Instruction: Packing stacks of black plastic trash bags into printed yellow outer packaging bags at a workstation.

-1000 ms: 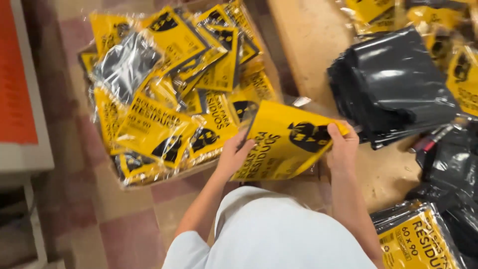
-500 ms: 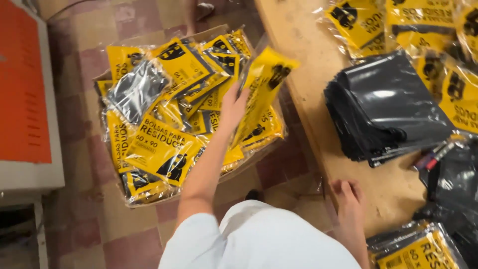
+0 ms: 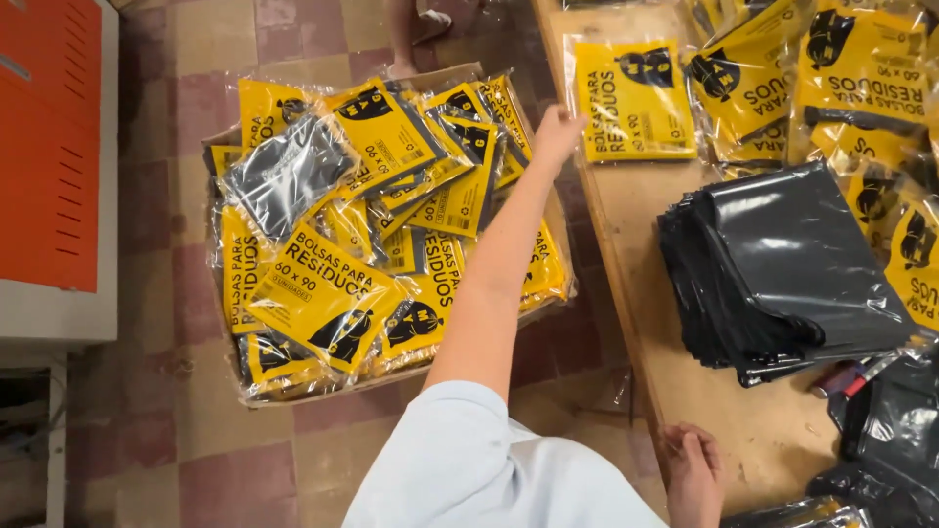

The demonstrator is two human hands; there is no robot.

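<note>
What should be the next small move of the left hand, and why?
Probably draw the left hand back toward the wooden table. It is empty, stretched over the box of yellow packets, while the stack of black bags lies near the right hand.

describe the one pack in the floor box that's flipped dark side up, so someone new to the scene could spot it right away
Start at the cardboard box on the tiled floor, left of the wooden table; it is heaped with yellow printed packs. Go to the box's upper left part. There one clear-wrapped pack lies tilted with its shiny dark grey contents facing up, the only one on top showing no yellow face.
</note>
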